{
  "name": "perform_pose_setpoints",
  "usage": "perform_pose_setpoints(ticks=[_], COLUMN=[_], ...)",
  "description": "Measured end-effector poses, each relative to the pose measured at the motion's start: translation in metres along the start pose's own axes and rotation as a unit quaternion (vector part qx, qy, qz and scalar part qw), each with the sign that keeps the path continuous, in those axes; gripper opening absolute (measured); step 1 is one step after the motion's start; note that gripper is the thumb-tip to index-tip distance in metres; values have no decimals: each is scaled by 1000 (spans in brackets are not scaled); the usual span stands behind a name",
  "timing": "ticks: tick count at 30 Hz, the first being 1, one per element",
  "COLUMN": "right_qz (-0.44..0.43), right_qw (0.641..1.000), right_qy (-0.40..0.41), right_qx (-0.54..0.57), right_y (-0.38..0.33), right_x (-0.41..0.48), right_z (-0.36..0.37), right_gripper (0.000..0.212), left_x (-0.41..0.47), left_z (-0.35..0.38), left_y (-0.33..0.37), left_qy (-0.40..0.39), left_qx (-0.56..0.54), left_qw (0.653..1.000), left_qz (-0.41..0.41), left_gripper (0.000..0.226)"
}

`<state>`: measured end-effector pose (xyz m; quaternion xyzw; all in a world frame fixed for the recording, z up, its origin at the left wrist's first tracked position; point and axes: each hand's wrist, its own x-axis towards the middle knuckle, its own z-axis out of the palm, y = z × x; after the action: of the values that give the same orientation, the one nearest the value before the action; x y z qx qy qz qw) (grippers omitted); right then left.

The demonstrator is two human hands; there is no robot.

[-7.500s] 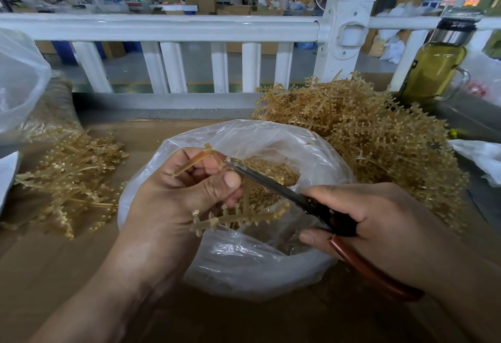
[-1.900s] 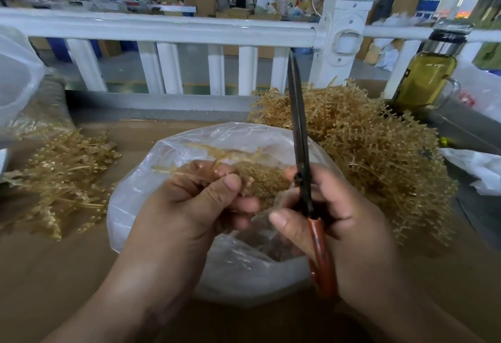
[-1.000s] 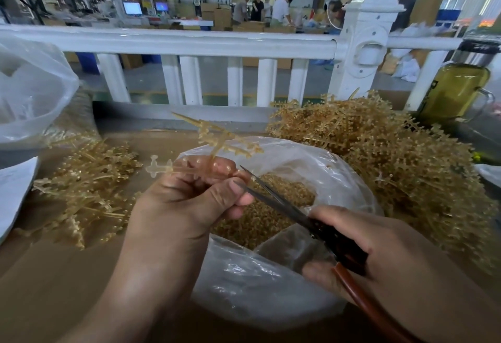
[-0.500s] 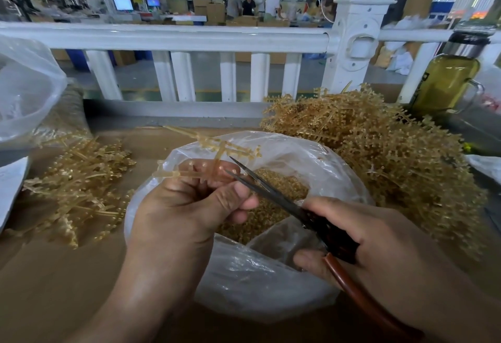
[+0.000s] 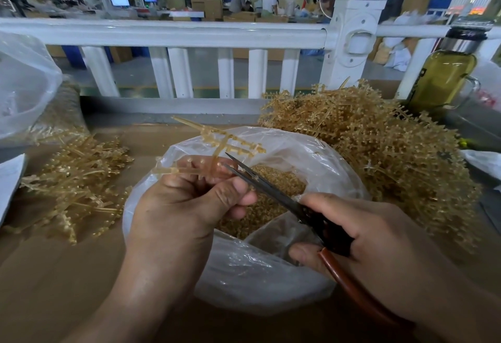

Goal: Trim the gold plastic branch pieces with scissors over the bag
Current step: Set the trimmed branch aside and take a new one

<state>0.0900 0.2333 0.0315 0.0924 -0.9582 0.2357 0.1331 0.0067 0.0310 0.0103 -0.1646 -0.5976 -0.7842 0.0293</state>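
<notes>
Gold plastic up front: one branch piece sits pinched in the left hand, thumb pressed across curled fingers. Its stem rises out of the fist and its studded side arms fan out to the left and up to the right. That hand hangs directly over the open mouth of the clear plastic bag, so the piece is over the bag's far rim.

Now the right hand: it's wrapped round the scissors, fingers curled on the dark pivot and the red-brown handle running back under the palm. The blades point up and to the left across the bag opening. Their tips are slightly parted and lie right beside the stem, just above the left fingers; whether steel touches plastic I cannot tell.

Down in the bag lies a bed of small gold trimmings, showing between the two hands. The bag itself rests on the brown surface.

Off to the right, behind the scissor hand, a big tangled heap of gold branch pieces presses against the bag's side. On the left, well apart from the hands, lies a smaller pile. Another clear bag bulges at the left edge.

Behind it all runs a white railing, and a bottle of yellow-green liquid stands at the far right.
</notes>
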Motion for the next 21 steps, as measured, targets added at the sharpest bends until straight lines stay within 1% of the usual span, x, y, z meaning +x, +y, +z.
perform_pose_setpoints(ticks=[2, 5, 10, 15, 17, 21], right_qz=[-1, -3, -7, -11, -10, -13], right_qw=[1000, 1000, 1000, 1000, 1000, 1000], right_qy=[5, 7, 5, 2, -2, -13], right_qx=[0, -1, 1, 3, 1, 1], right_y=[0, 0, -1, 0, 1, 1], right_x=[0, 0, 0, 1, 0, 1], right_z=[1, 1, 1, 2, 2, 0], right_gripper=[46, 46, 46, 48, 50, 49], left_x=[1, 4, 3, 4, 3, 1], left_z=[-2, -5, -9, -9, -8, -5], left_y=[-1, -3, -7, -8, -9, -8], left_qy=[-14, -65, -80, -84, -71, -31], left_qx=[0, 5, 5, -4, -14, -33], left_qw=[1000, 998, 997, 996, 997, 999], left_qz=[-4, -1, 18, 22, 27, 30], left_gripper=[21, 3, 5, 5, 5, 20])
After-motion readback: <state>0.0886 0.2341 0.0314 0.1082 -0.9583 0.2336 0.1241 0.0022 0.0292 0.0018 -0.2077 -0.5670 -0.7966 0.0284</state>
